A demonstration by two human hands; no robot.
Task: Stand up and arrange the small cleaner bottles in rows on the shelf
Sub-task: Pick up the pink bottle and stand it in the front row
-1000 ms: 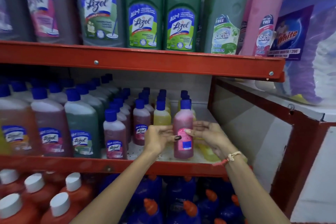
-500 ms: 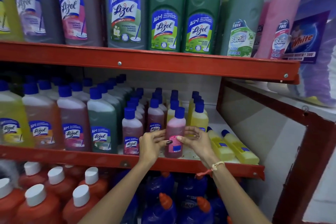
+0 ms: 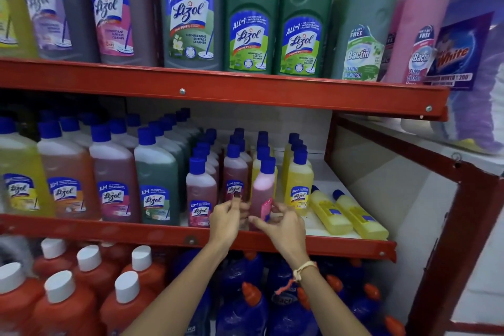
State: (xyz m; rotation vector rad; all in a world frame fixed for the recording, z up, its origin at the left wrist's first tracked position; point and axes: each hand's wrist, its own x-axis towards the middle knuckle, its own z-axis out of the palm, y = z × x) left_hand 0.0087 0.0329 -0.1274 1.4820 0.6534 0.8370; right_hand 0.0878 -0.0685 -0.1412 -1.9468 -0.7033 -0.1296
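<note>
A small pink cleaner bottle [image 3: 262, 188] with a blue cap stands upright near the front of the middle shelf [image 3: 313, 244], its label turned edge-on to the right. My left hand [image 3: 227, 219] touches its lower left side and my right hand [image 3: 282, 224] grips its lower right, fingers curled round the base. Rows of small bottles stand around it: maroon ones [image 3: 200, 191] to the left and yellow ones [image 3: 298, 180] to the right. Two small yellow bottles [image 3: 331, 213] lie on their sides at the right end of the shelf.
Mid-size Lizol bottles [image 3: 156, 185] fill the shelf's left part. Large Lizol and Bactin bottles [image 3: 251, 16] line the upper shelf. Below stand red bottles with white caps [image 3: 90, 275] and blue bottles with orange caps [image 3: 245, 305]. A red upright post [image 3: 447, 240] bounds the right.
The pink bottle has been set further back among the rows and turned, so its label now faces right. Both hands stayed on it. The view shifted left and up.
</note>
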